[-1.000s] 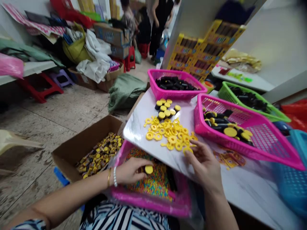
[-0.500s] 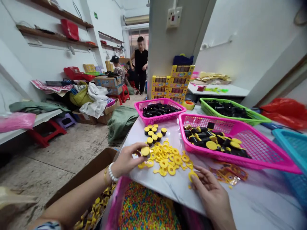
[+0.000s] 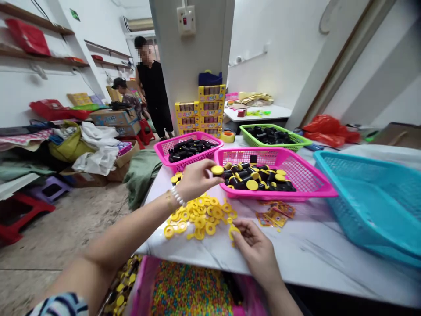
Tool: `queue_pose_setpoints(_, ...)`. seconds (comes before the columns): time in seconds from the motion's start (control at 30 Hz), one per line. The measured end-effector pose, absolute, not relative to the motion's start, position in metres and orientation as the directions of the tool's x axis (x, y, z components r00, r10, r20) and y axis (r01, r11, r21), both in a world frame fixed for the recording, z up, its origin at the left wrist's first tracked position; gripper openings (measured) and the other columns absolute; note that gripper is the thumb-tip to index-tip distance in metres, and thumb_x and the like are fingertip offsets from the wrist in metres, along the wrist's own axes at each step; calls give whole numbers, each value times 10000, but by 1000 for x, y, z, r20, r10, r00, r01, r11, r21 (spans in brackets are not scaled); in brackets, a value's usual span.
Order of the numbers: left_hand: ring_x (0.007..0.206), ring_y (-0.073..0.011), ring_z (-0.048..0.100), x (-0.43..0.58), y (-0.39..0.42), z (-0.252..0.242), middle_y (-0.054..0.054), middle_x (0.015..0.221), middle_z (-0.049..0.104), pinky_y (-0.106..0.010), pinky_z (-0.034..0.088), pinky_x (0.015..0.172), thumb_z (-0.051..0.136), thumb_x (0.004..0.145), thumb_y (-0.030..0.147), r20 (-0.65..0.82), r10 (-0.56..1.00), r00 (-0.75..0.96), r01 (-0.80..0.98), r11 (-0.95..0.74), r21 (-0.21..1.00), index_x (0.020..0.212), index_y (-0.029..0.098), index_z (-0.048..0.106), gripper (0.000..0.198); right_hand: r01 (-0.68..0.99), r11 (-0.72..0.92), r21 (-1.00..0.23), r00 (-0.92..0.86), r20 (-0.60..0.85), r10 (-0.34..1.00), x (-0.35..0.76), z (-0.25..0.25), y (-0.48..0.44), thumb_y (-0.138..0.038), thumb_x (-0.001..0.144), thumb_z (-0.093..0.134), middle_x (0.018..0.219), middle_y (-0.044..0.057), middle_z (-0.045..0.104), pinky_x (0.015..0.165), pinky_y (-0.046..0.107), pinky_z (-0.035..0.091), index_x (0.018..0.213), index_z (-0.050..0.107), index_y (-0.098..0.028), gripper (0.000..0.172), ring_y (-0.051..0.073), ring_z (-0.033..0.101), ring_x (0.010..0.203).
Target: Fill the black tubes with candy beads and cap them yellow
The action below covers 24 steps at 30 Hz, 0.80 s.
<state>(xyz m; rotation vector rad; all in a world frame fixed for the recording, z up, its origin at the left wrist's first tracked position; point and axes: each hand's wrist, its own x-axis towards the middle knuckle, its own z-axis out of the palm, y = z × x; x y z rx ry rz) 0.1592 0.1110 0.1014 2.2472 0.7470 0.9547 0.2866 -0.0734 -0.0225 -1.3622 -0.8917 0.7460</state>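
Note:
My left hand [image 3: 199,177] pinches a yellow-capped black container [image 3: 217,170] at the near left edge of the larger pink basket [image 3: 276,194], which holds many black containers with yellow caps. Between the fingers of my right hand [image 3: 251,243] is a yellow ring piece [image 3: 234,232], low over the table. A pile of yellow ring pieces [image 3: 204,215] lies on the white table [image 3: 296,245] between my hands. More yellow-capped containers [image 3: 177,175] stand partly hidden behind my left hand. Small colourful beads [image 3: 190,285] fill a pink-edged container below the table edge.
A smaller pink basket [image 3: 187,149] and a green basket [image 3: 272,136] hold black containers. A blue basket [image 3: 371,197] stands at the right. Printed packets [image 3: 276,213] lie near the pile. A person in black [image 3: 153,87] stands beyond; another [image 3: 128,94] sits behind.
The view has turned right. My left hand has moved from beside the ring pile to the larger pink basket with its container. My right hand keeps its ring piece. The standing person is nearer.

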Motion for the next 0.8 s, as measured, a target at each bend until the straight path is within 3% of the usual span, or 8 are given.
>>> queue_pose_setpoints(0.1, 546, -106, 603, 222, 119, 113, 6, 658, 685, -210, 500, 530, 787, 710, 163, 292, 597, 747, 257, -665, 702, 966, 133, 726, 265, 34, 126, -991, 517, 125, 847, 286, -18, -72, -457, 747, 745, 767, 42, 648, 539, 234, 526, 990, 648, -174, 385, 141, 608, 625)
queue_pose_setpoints(0.2, 582, -114, 611, 243, 122, 116, -74, 808, 736, -238, 521, 569, 797, 682, 76, 327, 617, 715, 261, -671, 694, 1053, 92, 710, 382, 15, 193, -981, 550, 169, 818, 289, -13, -72, -417, 751, 747, 722, 12, 625, 481, 253, 504, 1014, 666, -245, 324, 147, 582, 569)
queue_pose_setpoints(0.3, 684, -110, 611, 210, 106, 104, -121, 1028, 722, -249, 514, 653, 746, 786, 163, 389, 643, 659, 257, -679, 687, 1140, 115, 675, 364, -24, 198, -980, 589, 147, 795, 293, -13, -74, -375, 774, 735, 748, -9, 611, 517, 267, 508, 1119, 634, -299, 367, 139, 563, 576)
queue_pose_setpoints(0.4, 659, -112, 572, 144, 68, 75, -64, 830, 708, -254, 483, 662, 614, 905, 275, 457, 575, 678, 222, -754, 619, 1009, 125, 707, 205, -89, 197, -976, 618, 101, 780, 297, -20, -74, -345, 777, 738, 820, -22, 588, 586, 257, 523, 1271, 554, -284, 530, 117, 590, 634)
queue_pose_setpoints(0.47, 657, -120, 587, 96, 33, 49, -50, 743, 689, -245, 471, 631, 579, 915, 272, 416, 524, 744, 205, -771, 603, 838, 141, 709, 200, -130, 236, -963, 598, 114, 793, 298, -25, -74, -296, 748, 765, 845, -22, 576, 584, 231, 529, 1240, 589, -259, 524, 107, 619, 673)
queue_pose_setpoints(0.57, 622, -123, 596, 37, -21, 6, -37, 721, 683, -228, 474, 573, 605, 888, 226, 334, 405, 851, 159, -805, 572, 819, 175, 698, 127, -140, 242, -960, 559, 125, 820, 296, -27, -74, -263, 731, 780, 892, -10, 613, 558, 211, 548, 1066, 662, -228, 356, 95, 638, 664)
queue_pose_setpoints(0.63, 584, -119, 572, 11, -48, -19, -30, 689, 654, -223, 456, 533, 554, 929, 203, 341, 372, 864, 201, -874, 443, 908, 163, 681, 135, -108, 228, -968, 544, 135, 828, 294, -27, -76, -265, 729, 786, 913, -2, 642, 547, 215, 563, 978, 669, -211, 281, 101, 648, 657)
queue_pose_setpoints(0.8, 740, -139, 645, 2, -63, -61, -58, 820, 690, -237, 521, 685, 514, 956, 248, 97, 431, 897, 291, -741, 605, 960, 169, 694, 196, -33, 258, -966, 545, 199, 815, 291, -27, -76, -250, 726, 786, 796, -12, 640, 547, 226, 570, 913, 664, -198, 229, 117, 649, 645)
